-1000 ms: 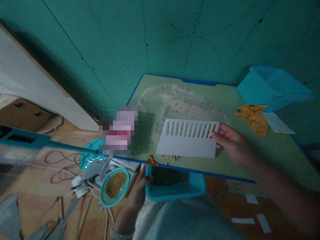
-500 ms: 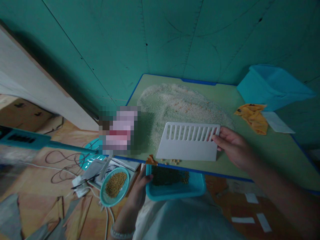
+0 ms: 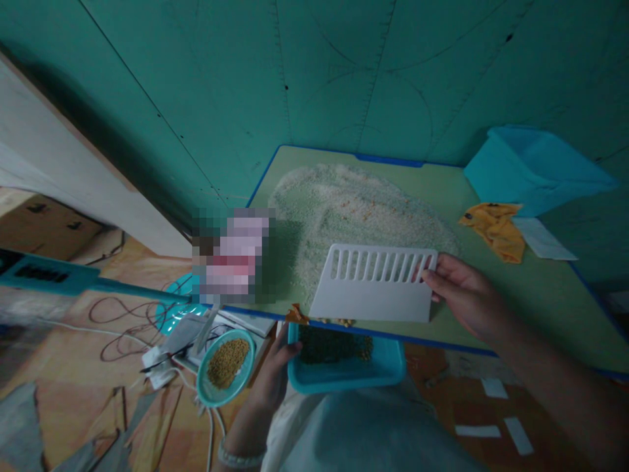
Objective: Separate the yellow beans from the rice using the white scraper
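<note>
My right hand (image 3: 459, 288) grips the right end of a white slotted plastic scraper (image 3: 371, 298), which stands tilted near the front edge of the green table (image 3: 442, 331). Several pale beans (image 3: 345, 322) lie at that edge, partly hidden by the scraper's lower side. Behind it, white grains (image 3: 334, 183) with some orange bits are spread across the tabletop. Below the edge, my left hand (image 3: 278, 360) holds the left rim of a blue plastic tray (image 3: 346, 380). Dark grains and a few pale beans are in this tray.
A blue bin (image 3: 521, 177), an orange cloth (image 3: 496, 229) and a white sheet (image 3: 545, 239) are at the table's right. A blurred pink object (image 3: 238, 252) is on the left. A bowl of beans (image 3: 228, 364) sits lower left, near cables.
The scraper in my right hand has moved slightly right and toward the front edge, now covering more of the beans. My left hand and the tray have stayed nearly still.
</note>
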### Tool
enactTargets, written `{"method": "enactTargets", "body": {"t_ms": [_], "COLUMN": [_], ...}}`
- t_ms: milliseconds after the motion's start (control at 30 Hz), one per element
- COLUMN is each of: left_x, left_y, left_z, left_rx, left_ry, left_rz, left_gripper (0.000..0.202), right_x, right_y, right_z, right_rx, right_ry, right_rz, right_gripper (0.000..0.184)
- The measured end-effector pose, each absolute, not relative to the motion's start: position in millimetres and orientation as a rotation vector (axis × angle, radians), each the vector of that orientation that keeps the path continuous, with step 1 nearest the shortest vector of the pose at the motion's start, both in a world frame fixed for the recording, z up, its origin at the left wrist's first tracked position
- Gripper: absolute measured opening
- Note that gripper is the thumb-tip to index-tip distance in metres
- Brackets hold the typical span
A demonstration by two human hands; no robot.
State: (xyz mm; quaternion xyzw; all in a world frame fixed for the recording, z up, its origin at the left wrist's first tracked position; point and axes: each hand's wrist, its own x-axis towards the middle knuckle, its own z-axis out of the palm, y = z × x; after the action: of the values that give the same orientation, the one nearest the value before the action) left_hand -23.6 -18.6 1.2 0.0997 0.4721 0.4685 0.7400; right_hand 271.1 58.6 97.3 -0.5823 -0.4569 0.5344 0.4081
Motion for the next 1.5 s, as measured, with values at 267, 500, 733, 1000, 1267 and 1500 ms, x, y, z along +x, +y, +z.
{"method": "enactTargets", "body": {"t_ms": [267,500,733,1000,1267,1500], "left_x": [-21.6,-21.4,-22.3,-22.7,-23.2,-21.8], "left_y": [-17.0,-18.7,-19.0,-18.6,-19.8,-17.3], "left_z": [2.7,5.6,2.3,-1.1,-3.8,-0.3], "left_rx": [0.271,0.255,0.246,0.268,0.210,0.192], "left_ry": [1.019,1.028,1.044,1.033,1.052,1.046], "left_rz": [1.036,1.036,1.043,1.027,1.041,1.045], "left_gripper": [0.057,0.060,0.057,0.046,0.056,0.059], "right_x": [270.9,266.9,268.8,268.2,266.2,271.7], "right_y": [57.3,56.4,54.8,53.4,52.5,51.4], "right_z": [95.5,96.9,97.0,95.2,97.2,94.8], "right_rx": [-1.447,-1.499,-1.478,-1.489,-1.510,-1.519], "right_ry": [-1.155,-1.212,-1.204,-1.201,-1.232,-1.271], "right_rz": [1.369,1.307,1.339,1.319,1.313,1.312], "right_gripper": [0.013,0.017,0.015,0.013,0.016,0.019]}}
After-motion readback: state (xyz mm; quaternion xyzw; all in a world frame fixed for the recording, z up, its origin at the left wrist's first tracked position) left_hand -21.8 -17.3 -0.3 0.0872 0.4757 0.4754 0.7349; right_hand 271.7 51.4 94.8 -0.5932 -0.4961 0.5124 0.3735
